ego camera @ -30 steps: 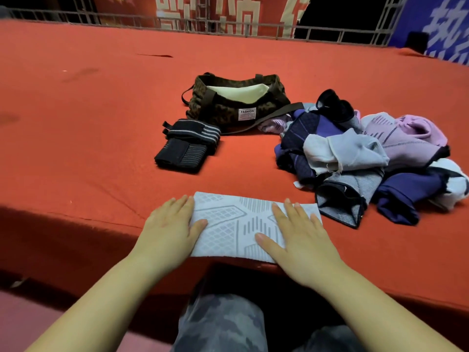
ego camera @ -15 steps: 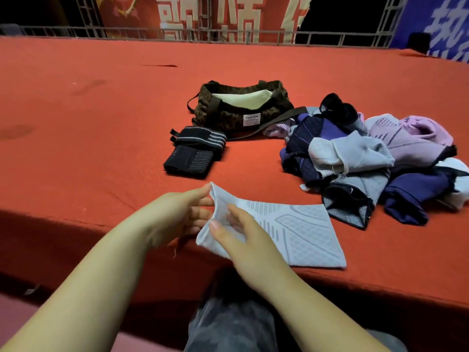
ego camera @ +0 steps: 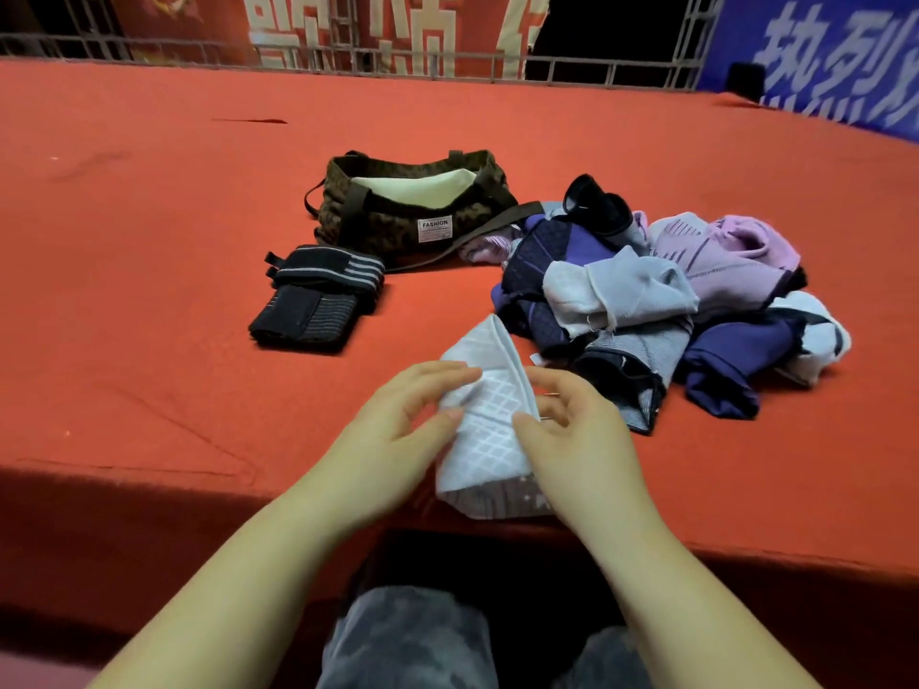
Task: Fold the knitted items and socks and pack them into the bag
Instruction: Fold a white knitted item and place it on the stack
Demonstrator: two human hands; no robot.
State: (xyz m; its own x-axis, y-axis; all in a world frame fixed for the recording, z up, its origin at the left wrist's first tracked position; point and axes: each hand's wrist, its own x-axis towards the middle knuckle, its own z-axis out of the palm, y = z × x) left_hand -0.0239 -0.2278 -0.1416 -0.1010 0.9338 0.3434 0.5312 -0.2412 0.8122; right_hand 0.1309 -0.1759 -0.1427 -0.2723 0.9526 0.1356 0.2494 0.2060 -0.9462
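Since a moment ago the pale grey patterned knitted piece (ego camera: 485, 420), then flat on the red tabletop (ego camera: 149, 300), has been doubled over at the near edge, pinched between the left hand (ego camera: 398, 430) and right hand (ego camera: 577, 430), so bagging in the open camouflage bag (ego camera: 413, 206) seems close.

We take the bag (ego camera: 413, 211) as our mark on the table (ego camera: 149, 290). The folded pair (ego camera: 313, 303) lies just before it, to the left — the loose pile (ego camera: 661, 300) spreads to its right. Nearest the table edge, before the bag, lies the knitted piece (ego camera: 485, 425) — between our hands.
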